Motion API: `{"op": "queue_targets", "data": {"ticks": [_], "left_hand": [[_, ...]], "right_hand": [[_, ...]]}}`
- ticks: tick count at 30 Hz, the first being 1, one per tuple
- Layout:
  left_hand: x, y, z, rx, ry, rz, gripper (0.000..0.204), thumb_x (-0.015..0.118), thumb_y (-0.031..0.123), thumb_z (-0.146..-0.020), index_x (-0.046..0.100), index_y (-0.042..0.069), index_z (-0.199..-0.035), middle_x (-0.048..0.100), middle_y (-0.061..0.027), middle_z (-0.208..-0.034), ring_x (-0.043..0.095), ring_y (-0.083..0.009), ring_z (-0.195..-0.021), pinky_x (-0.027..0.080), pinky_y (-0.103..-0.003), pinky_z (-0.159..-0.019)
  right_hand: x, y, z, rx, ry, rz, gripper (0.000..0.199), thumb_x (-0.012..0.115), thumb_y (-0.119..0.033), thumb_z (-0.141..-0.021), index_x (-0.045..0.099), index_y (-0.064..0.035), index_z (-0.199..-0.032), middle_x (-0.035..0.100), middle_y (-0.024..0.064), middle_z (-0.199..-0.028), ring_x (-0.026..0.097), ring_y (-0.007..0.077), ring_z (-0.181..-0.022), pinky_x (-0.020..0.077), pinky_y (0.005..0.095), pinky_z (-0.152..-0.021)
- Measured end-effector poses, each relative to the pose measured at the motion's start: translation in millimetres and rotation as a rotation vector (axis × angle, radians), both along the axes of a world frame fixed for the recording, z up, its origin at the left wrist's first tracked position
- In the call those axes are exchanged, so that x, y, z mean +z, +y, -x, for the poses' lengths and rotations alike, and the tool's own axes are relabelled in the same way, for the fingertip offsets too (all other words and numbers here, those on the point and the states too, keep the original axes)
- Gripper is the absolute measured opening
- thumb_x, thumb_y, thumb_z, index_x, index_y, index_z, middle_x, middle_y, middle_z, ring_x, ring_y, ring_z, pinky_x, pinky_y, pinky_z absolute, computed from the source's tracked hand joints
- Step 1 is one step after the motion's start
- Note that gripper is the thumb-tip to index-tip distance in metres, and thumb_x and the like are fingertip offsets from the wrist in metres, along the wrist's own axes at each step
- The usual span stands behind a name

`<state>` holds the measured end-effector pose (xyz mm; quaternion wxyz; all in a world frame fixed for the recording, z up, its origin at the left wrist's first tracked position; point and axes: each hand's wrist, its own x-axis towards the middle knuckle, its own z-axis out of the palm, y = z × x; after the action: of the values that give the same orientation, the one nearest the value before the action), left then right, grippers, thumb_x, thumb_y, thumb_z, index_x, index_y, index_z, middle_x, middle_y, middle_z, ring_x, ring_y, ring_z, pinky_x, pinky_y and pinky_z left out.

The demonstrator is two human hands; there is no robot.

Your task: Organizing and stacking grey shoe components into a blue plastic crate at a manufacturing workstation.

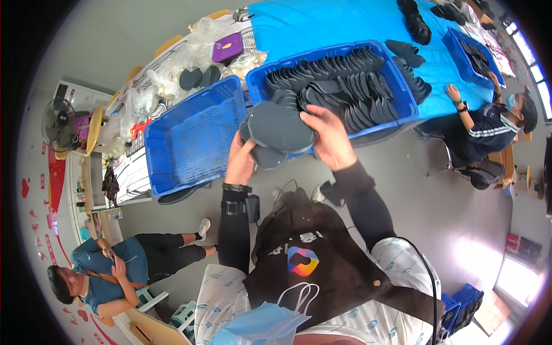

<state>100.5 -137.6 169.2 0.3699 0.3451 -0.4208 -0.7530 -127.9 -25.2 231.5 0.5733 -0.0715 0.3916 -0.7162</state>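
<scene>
Up in front of me I hold a dark grey, flat piece with rounded edges (279, 127), which looks like a shoe insole part. A second dark piece (267, 157) shows beneath it. My left hand (239, 160) grips the left edge, thumb on top. My right hand (330, 137) pinches the upper right edge, fingers hidden behind. Just beyond my hands stands a blue basket (405, 106) packed with rows of similar dark pieces (368, 86). To its left is another blue basket (195, 135), its perforated bottom showing.
Behind the baskets are plastic bags (172, 75), a purple box (228, 47) and a blue-covered table (322, 23) with more dark pieces (415, 23). At right, a seated co-worker (489, 126) reaches to a small blue basket (468, 57). Someone (115, 264) stands at lower left; a fan (59, 123) is farther left.
</scene>
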Motion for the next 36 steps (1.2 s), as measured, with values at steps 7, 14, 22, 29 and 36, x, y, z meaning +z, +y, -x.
{"op": "queue_targets", "data": {"ticks": [7, 14, 22, 29, 36], "left_hand": [[19, -28, -16, -0.482, -0.148, -0.065, 0.055, 0.068, 0.013, -0.1, 0.048, -0.005, -0.148, 0.062, -0.0119, -0.141, 0.06, -0.0198, -0.129, 0.047, -0.034, -0.111], [21, -27, -20, -0.579, -0.081, -0.054, 0.06, 0.073, 0.018, -0.099, 0.048, -0.003, -0.149, 0.061, -0.0101, -0.141, 0.059, -0.018, -0.128, 0.047, -0.033, -0.108], [17, -21, -34, -0.546, -0.025, -0.004, 0.062, 0.074, 0.025, -0.099, 0.048, -0.001, -0.149, 0.059, -0.0084, -0.141, 0.057, -0.0179, -0.129, 0.045, -0.034, -0.109], [3, -6, -41, -0.408, -0.012, -0.149, 0.061, 0.071, 0.024, -0.101, 0.047, -0.001, -0.151, 0.06, -0.0089, -0.141, 0.059, -0.0185, -0.128, 0.047, -0.035, -0.109], [15, 8, -38, -0.118, -0.106, -0.292, 0.047, 0.06, 0.027, -0.11, 0.051, 0.002, -0.149, 0.065, -0.0068, -0.136, 0.061, -0.0155, -0.125, 0.05, -0.031, -0.105]], "right_hand": [[27, -22, 31, 0.406, 0.483, -0.024, 0.049, 0.081, -0.013, -0.092, 0.059, 0.0047, -0.132, 0.072, 0.0119, -0.103, 0.071, 0.0168, -0.092, 0.0562, 0.0298, -0.076], [62, -53, 3, 0.683, 0.865, 0.104, 0.042, 0.09, -0.021, -0.083, 0.071, 0.0004, -0.113, 0.071, 0.0078, -0.088, 0.065, 0.011, -0.079, 0.0507, 0.0251, -0.069], [55, -97, -20, 0.915, 0.791, 0.012, 0.042, 0.07, -0.044, -0.101, 0.074, -0.0028, -0.107, 0.064, 0.003, -0.086, 0.057, 0.011, -0.077, 0.0465, 0.0274, -0.067], [14, -111, -43, 0.58, 0.92, 0.038, 0.039, 0.06, -0.035, -0.104, 0.073, 0.0001, -0.094, 0.07, 0.0105, -0.086, 0.067, 0.0204, -0.078, 0.0524, 0.0344, -0.074], [32, -91, -43, 0.161, 0.955, 0.043, 0.039, 0.061, -0.031, -0.107, 0.066, 0.0021, -0.086, 0.066, 0.0073, -0.069, 0.066, 0.0155, -0.06, 0.0514, 0.0314, -0.059]]}}
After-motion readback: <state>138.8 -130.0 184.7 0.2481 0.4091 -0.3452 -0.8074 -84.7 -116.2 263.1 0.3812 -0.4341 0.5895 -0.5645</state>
